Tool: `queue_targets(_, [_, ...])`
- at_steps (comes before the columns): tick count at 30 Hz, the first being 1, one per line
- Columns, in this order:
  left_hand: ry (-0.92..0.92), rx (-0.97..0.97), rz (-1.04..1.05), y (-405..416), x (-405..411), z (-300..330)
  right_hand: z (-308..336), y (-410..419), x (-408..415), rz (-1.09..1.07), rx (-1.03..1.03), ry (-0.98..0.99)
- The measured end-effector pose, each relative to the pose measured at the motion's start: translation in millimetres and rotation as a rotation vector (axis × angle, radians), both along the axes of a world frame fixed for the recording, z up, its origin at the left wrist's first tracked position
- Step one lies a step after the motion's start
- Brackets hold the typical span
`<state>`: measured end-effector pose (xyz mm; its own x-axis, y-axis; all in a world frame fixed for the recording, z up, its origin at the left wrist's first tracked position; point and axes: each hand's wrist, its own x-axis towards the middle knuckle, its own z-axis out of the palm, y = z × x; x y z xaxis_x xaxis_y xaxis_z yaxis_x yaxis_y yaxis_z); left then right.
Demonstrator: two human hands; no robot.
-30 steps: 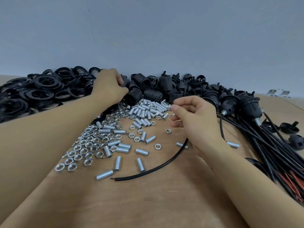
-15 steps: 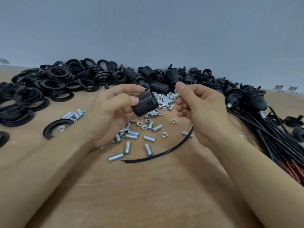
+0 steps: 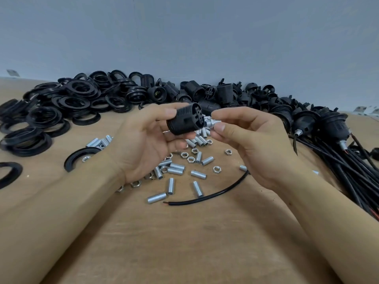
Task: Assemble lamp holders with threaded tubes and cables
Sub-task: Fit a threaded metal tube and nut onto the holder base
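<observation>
Up above the wooden counter [image 3: 184, 242], the left hand [image 3: 143, 144] grips a black ribbed lamp holder [image 3: 184, 120], thumb on top and fingers curled underneath, its closed end turned toward the right hand [image 3: 250, 144]. That right hand pinches a short threaded tube [image 3: 211, 123] between thumb and forefinger, the tube's tip touching the end of the lamp holder. Below the hands, loose threaded tubes [image 3: 176, 171] and hex nuts [image 3: 190, 159] lie scattered on the counter, and a single black cable [image 3: 209, 195] curves across it with a bare end pointing left. A heap of black rings [image 3: 47, 115] covers the far left, more black holders [image 3: 205, 93] are piled along the wall, and a bundle of holders already joined to cables [image 3: 338, 152] lies at the right.
</observation>
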<state>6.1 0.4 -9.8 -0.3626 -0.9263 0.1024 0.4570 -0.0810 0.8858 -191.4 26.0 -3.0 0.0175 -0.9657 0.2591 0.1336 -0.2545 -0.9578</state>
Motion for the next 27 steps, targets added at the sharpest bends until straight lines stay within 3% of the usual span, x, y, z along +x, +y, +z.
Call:
queue_targets(2, [-0.166, -0.082, 0.213, -2.2, -0.5, -4.8, 0.0, -0.2, 1.3, -0.046, 0.016, 0.02])
queue_targets(4, [-0.658, -0.369, 0.547, -4.7, 3.3, -12.4, 0.4, -2.7, -0.7, -0.172, 0.049, 0.027])
queue_targets(6, [-0.997, -0.602, 0.683, -5.4, 7.1, -17.4, 2.4, -6.2, -8.0, -0.319, 0.065, 0.007])
queue_targets(10, [-1.136, -0.693, 0.719, -11.5, 11.4, -22.1, 3.9, -10.5, -22.4, -0.458, 0.075, -0.043])
queue_targets(14, [-1.197, -0.836, 0.715, -8.6, 10.3, -21.2, 0.5, -9.5, -19.0, -0.334, 0.141, 0.023])
queue_targets(18, [-1.025, -1.121, 0.557, 4.1, -0.8, -14.3, -2.9, -1.4, -1.1, -0.095, 0.158, 0.071])
queue_targets(22, [-0.836, -1.051, 0.404, 8.6, -11.7, -16.7, -4.3, 3.0, 6.5, -0.001, 0.14, 0.13])
queue_targets(27, [-0.774, -0.961, 0.387, 5.5, -9.8, -19.9, -2.2, 3.4, 4.5, 0.059, 0.182, 0.168])
